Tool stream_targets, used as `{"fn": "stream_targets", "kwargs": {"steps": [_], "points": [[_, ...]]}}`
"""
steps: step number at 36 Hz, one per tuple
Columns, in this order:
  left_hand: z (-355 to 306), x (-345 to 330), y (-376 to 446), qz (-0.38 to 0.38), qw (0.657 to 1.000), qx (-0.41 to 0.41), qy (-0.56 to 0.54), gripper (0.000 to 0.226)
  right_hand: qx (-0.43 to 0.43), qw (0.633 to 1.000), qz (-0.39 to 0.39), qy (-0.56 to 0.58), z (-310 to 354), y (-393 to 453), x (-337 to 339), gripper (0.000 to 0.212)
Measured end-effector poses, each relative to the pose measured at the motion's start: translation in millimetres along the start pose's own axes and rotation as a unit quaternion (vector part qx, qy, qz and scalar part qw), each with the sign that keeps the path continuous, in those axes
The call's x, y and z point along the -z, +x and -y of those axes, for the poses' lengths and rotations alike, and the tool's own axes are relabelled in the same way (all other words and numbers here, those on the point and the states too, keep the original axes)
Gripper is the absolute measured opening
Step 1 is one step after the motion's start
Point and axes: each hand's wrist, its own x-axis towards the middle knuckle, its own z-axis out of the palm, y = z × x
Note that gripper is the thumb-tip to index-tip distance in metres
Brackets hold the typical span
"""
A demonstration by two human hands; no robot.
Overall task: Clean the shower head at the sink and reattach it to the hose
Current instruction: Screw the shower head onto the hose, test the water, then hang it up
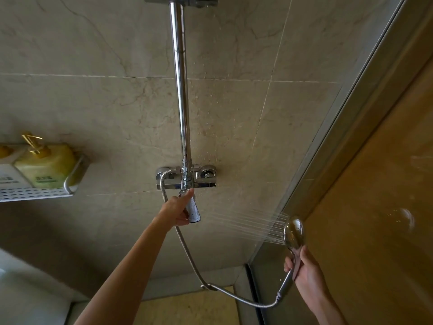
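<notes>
Soap bottles (44,166): they sit in a metal rack (35,194) on the wall, far to the left, out of the way of the water.
Left hand (178,211): it reaches up to the tap handle (194,211) under the mixer (186,179). One finger lies straight along the handle and the rest wrap round it, I think, though they are mostly hidden. It holds on there so it can turn the water on or off.
Hose (187,249): it hangs in a loose loop from the mixer down to the shower head, and looks joined on at both ends.
Shower head (294,232): it is low on the right, next to the glass wall (375,184). Water sprays out of it to the left, onto the tiles, likely to test it.
Right hand (302,270): its fingers curl tight round the shower head's handle, keeping the spray pointed away from the person.
</notes>
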Motion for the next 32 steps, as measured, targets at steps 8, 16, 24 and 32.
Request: {"fn": "stream_targets", "kwargs": {"steps": [8,16,24,32], "points": [[-4.5,-1.1,-8.0,0.032,0.999,0.004,-0.038,0.072,-0.014,1.0,-0.008,0.008,0.2,-2.2,0.7,0.025],[-5.0,-4.9,-7.7,0.054,0.992,0.015,-0.114,0.047,-0.025,0.999,-0.031,0.018,6.3,-2.8,-4.3,0.03],[-4.5,-7.6,-0.8,0.062,0.986,0.032,-0.15,0.038,-0.023,0.998,-0.046,0.022,12.5,1.8,-2.1,0.027],[5.8,-6.5,17.1,0.045,0.983,0.04,-0.176,0.051,-0.035,0.998,-0.049,0.028,10.4,7.7,3.7,0.031]]}}
